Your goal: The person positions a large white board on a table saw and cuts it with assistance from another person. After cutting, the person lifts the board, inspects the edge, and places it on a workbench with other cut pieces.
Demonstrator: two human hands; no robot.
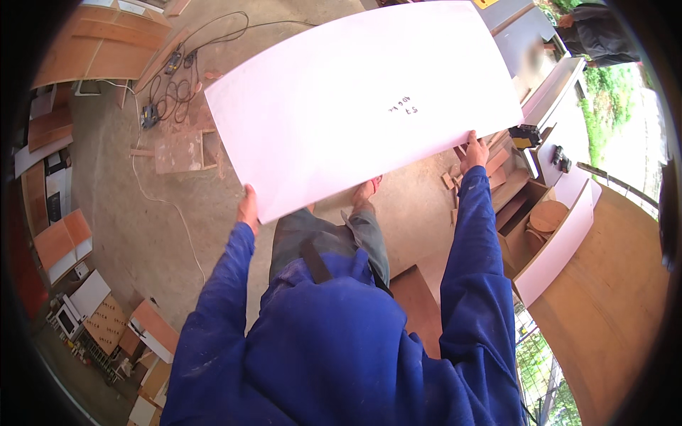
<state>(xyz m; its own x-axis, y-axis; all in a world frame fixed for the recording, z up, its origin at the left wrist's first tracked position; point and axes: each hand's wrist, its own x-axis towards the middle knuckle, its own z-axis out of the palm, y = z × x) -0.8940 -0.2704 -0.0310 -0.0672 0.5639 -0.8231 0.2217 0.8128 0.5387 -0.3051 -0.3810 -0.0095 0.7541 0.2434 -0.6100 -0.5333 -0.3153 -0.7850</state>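
A large white rectangular panel [334,106] with small dark handwriting on it is held out in front of me, above the floor. At its near left corner my left hand [248,208] grips the edge, thumb on the top face. My right hand [474,153] is closed on the near edge toward the right end, one finger showing on top. Most fingers of both hands are hidden under the panel. Beneath it, part of my foot in a red sandal [375,183] shows.
Power cords [177,89] and a low wooden box [181,153] lie on the concrete floor to the left. Wood offcuts [451,183] lie near my right hand. An open drawer [522,213] with round wooden discs stands right. A person [604,32] is at the far right.
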